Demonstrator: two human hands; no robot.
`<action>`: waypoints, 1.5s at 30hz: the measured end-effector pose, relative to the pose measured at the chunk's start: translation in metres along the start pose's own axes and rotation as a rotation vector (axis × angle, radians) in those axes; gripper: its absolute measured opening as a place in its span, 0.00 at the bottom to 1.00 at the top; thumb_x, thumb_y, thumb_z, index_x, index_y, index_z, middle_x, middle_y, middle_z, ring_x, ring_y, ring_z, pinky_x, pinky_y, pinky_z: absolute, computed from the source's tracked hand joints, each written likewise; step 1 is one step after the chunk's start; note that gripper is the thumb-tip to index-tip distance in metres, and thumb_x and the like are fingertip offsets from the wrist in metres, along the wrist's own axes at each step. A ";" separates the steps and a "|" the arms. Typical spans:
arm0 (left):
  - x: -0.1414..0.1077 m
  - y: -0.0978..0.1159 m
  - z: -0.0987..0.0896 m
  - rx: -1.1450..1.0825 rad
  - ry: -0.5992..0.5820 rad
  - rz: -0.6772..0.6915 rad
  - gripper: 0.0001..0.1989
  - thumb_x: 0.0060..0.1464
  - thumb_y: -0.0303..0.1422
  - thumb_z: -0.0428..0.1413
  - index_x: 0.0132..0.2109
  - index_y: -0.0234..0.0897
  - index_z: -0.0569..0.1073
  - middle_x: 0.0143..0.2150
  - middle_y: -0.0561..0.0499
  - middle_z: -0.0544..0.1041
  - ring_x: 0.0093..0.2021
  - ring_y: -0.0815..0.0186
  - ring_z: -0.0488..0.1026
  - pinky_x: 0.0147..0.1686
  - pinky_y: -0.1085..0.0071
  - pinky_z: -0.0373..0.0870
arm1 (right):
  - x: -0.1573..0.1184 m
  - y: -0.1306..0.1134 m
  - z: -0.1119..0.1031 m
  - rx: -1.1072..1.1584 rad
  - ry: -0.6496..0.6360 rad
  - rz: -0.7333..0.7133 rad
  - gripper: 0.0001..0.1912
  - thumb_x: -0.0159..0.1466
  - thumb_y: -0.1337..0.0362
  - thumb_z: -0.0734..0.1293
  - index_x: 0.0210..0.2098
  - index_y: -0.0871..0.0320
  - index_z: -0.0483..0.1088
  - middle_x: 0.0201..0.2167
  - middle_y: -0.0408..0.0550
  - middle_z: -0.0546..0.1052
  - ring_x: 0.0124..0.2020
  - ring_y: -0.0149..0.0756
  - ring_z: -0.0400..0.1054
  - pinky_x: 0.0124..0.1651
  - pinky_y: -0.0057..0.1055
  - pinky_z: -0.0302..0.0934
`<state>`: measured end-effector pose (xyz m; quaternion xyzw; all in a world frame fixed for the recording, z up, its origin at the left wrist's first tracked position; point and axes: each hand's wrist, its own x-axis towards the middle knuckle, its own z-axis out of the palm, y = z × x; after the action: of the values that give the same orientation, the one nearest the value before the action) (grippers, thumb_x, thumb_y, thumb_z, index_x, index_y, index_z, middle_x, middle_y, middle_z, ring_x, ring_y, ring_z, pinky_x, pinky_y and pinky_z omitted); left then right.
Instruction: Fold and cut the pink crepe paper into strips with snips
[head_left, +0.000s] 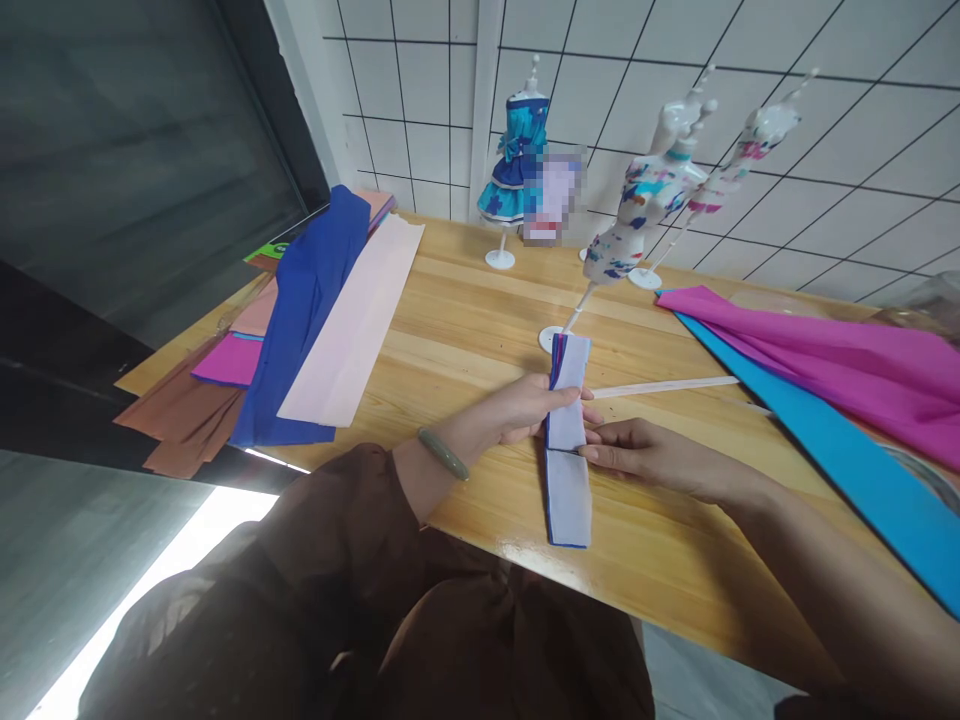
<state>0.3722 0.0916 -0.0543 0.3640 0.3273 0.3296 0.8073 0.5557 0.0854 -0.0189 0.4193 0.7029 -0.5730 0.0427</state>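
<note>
A long folded strip [569, 495], pale lilac on top with blue and purple layers along its left edge, stands out over the wooden table in front of me. My left hand [534, 402] grips its upper part, thumb on top and fingers underneath. Lower down, at a dark crosswise line in the strip, my right hand [626, 447] pinches the right edge between thumb and fingers. Behind my fingertips a narrow white strip [664, 387] runs to the right on the table.
Blue, pale pink and brown sheets [352, 330] lie at the left. Small dress forms [651, 190] stand toward the tiled wall, one in a blue dress [523, 130]. Magenta [825, 345] and bright blue material [840, 450] covers the right side.
</note>
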 end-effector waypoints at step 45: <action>-0.005 0.015 -0.007 -0.062 0.201 0.196 0.08 0.60 0.30 0.48 0.44 0.31 0.68 0.37 0.40 0.78 0.34 0.61 0.77 0.44 0.59 0.70 | -0.034 0.053 0.011 -0.599 0.747 0.153 0.23 0.62 0.46 0.57 0.45 0.55 0.67 0.40 0.54 0.74 0.37 0.47 0.69 0.37 0.41 0.61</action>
<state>0.3592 0.0980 -0.0448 0.3343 0.3592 0.4518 0.7451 0.6065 0.0573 -0.0449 0.6160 0.7715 -0.1508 -0.0517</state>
